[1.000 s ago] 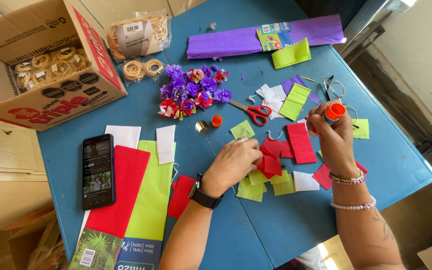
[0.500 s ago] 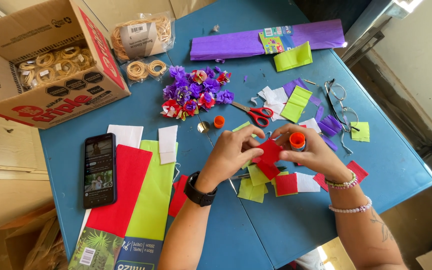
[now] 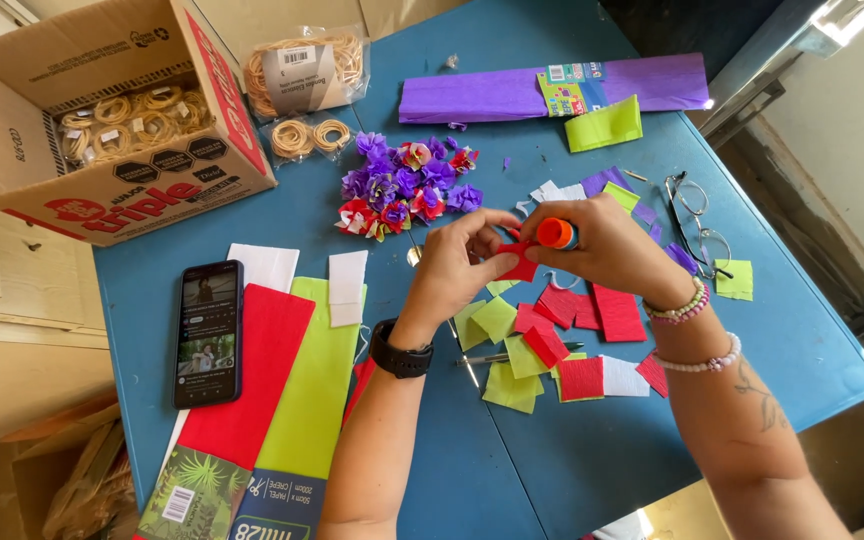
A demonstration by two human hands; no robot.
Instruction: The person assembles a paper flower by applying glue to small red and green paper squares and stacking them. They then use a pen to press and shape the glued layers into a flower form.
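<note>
A blue table [image 3: 592, 470] fills the view, crowded with craft paper; near its middle the left hand [image 3: 457, 268] pinches a small red crepe square [image 3: 518, 262] between thumb and fingertips, fingers closed on the paper's edge; the right hand [image 3: 612, 250] is wrapped shut around a glue stick [image 3: 555, 233], its orange end pointing at the square. Below the hands lie loose cut squares [image 3: 552, 350] in red, lime and white; a heap of finished paper flowers [image 3: 407, 188] sits just beyond them, toward the far edge. At the far left corner stands a cardboard box [image 3: 112, 120] of raffia rings; a phone [image 3: 208, 332] lies near the left edge, beside long red and lime sheets [image 3: 282, 390]; a purple crepe roll [image 3: 552, 92] lies along the far edge, glasses [image 3: 694, 220] toward the right edge. To glue well, I would judge it best to keep the square taut and flat, dab lightly so the thin paper does not tear, and keep the fingertips off the sticky patch.
</note>
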